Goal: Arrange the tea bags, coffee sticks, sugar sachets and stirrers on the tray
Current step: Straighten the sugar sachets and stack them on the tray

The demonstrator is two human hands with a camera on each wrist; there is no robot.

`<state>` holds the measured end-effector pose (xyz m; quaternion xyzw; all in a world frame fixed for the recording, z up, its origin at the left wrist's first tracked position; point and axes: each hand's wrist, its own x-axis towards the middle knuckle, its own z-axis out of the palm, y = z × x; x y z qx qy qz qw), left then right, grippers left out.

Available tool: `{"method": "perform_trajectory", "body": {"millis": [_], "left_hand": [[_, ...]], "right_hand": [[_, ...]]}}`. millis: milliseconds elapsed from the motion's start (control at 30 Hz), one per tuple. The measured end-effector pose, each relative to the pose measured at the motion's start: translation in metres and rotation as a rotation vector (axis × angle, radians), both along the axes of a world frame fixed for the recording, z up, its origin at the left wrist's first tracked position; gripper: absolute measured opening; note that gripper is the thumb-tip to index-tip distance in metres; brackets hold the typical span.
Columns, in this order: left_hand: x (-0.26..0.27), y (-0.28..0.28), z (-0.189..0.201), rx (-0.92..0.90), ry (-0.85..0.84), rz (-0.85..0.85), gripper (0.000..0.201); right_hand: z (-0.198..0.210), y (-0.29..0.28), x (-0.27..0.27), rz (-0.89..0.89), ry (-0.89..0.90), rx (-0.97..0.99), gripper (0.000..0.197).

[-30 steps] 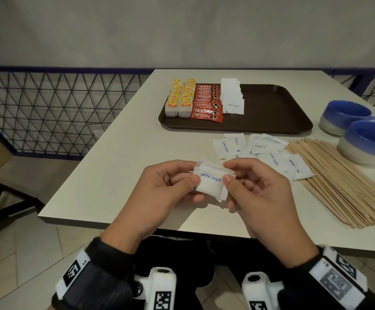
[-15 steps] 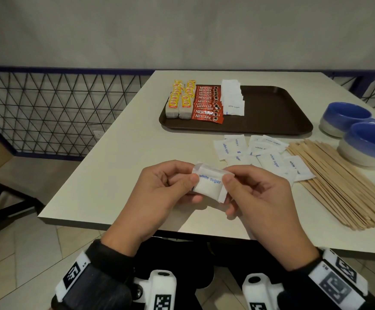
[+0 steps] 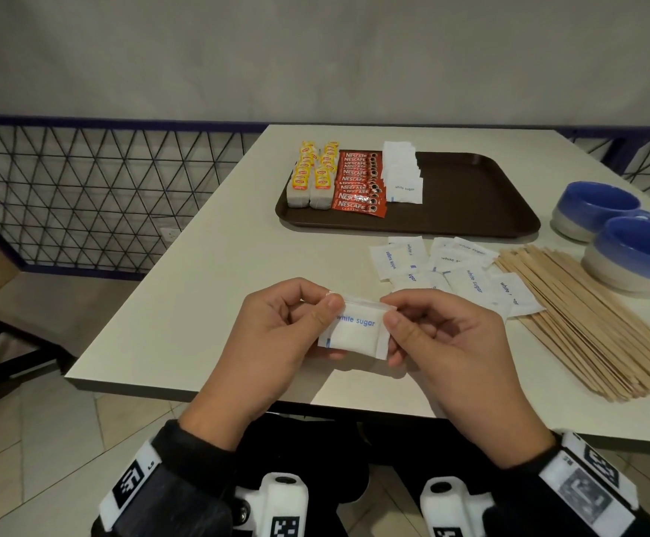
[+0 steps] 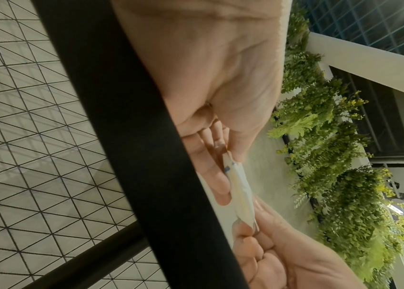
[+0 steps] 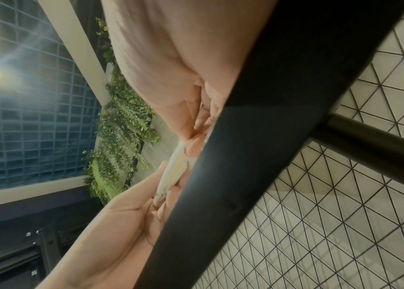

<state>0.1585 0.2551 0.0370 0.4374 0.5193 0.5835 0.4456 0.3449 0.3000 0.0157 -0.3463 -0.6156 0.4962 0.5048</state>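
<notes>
Holding: small stack of white paper "white sugar" sachets (image 3: 354, 331), pinched between both hands above the near edge of the pale rectangular table (image 3: 207, 288).
Left hand (image 3: 277, 331): thumb on top of the stack's left end, fingers curled beneath; grip narrow, closed on the sachets (left wrist view shows the stack (image 4: 239, 189) edge-on, several layers thick).
Held sachets: print faces up, upright to the wearer; stack lifted, not resting on the table.
Right hand (image 3: 443, 343): thumb and curled fingers pinching the stack's right end; grip narrow (right wrist view shows the same stack (image 5: 173, 172) edge-on between the two hands).
Tray contents, left to right: dark brown rectangular plastic tray (image 3: 470, 203) at the far side of the table; two rows of yellow-tagged tea bags (image 3: 313, 176) at its left end, then overlapped red Nescafé coffee sticks (image 3: 362, 184), then a row of white sugar sachets (image 3: 403, 172). Right half of tray bare.
Loose sachets (image 3: 451, 273): scattered on the table between tray and hands, some overlapping.
Stirrers: flat wooden stirrers (image 3: 594, 323) fanned on the table to the right of the loose sachets, touching them.
Far right: two blue-and-white ceramic cups (image 3: 621, 242), beside the tray.
</notes>
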Motion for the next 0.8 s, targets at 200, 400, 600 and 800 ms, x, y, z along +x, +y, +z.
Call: {"method": "perform_trajectory", "body": {"millis": [200,400,600,800], "left_hand": [[-0.001,0.000,0.000,0.014,0.026,-0.006,0.019],[0.001,-0.002,-0.001,0.050,0.050,-0.028,0.027],[0.001,-0.002,-0.001,0.084,0.120,-0.091,0.026],[-0.001,-0.005,0.001,0.110,0.102,-0.110,0.020]], "right_hand": [[0.005,-0.003,0.002,-0.019,0.008,-0.051,0.021],[0.011,-0.003,0.001,0.017,-0.118,-0.055,0.005],[0.045,0.002,0.019,0.202,-0.545,0.004,0.005],[0.084,0.023,0.010,0.416,-0.839,0.067,0.005]]}}
